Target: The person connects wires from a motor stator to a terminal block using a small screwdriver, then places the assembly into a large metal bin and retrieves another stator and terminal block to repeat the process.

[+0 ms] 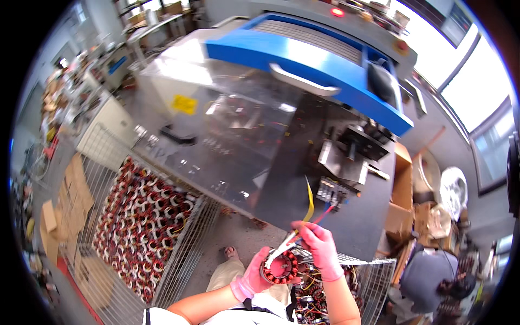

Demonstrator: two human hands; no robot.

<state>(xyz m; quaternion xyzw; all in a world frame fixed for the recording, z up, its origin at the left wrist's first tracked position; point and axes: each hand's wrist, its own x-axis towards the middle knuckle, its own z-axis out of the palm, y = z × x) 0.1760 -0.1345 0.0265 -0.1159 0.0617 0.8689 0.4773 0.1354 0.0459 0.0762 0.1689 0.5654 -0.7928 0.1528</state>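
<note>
My left hand [252, 275], in a pink glove, is closed round the side of a motor stator [281, 266], a ring with red and dark copper windings. In a pink glove too, my right hand [320, 246] pinches the stator's lead wires just above it. A white sleeve [283, 246] covers part of these leads. From my right fingers a yellow wire [310, 200] sticks up, and a red wire [325, 214] slants toward the bench. Both hands are in front of the dark bench's near edge.
A metal fixture [346, 160] and a small terminal block [331, 190] stand on the dark bench [276, 200], below a blue machine hood [303, 59]. Wire baskets of stators [143, 227] flank me. A grey stool [428, 276] and cartons [401, 189] are at right.
</note>
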